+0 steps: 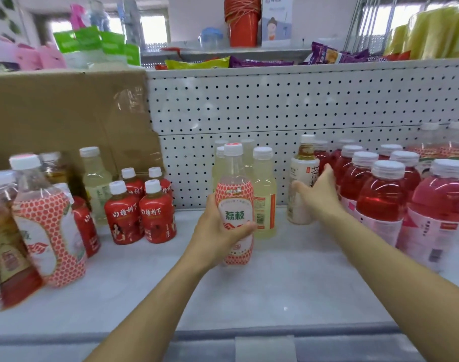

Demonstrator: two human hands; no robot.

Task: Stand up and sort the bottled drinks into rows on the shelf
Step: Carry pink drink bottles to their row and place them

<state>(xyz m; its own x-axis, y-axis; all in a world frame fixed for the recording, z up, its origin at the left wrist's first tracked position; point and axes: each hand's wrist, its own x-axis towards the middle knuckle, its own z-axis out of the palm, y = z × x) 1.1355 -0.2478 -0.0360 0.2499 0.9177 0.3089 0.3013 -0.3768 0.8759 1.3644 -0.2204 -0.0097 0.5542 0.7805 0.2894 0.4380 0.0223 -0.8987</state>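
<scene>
My left hand (218,231) grips a lychee bottle (235,194) with a red-dotted label, held upright just above the white shelf (249,291). Behind it stand several pale yellow bottles (264,202). My right hand (318,194) wraps round a white-labelled tea bottle (303,165) standing on the shelf beside rows of red drink bottles (380,194). At the left stand small red tea bottles (139,212), another lychee bottle (45,218) and amber tea bottles (6,244).
A white pegboard (301,105) backs the shelf, with a cardboard sheet (66,113) at its left. Snack packs (249,61) and a red cup stack (242,22) sit above. The shelf's front rail (249,340) runs below my arms.
</scene>
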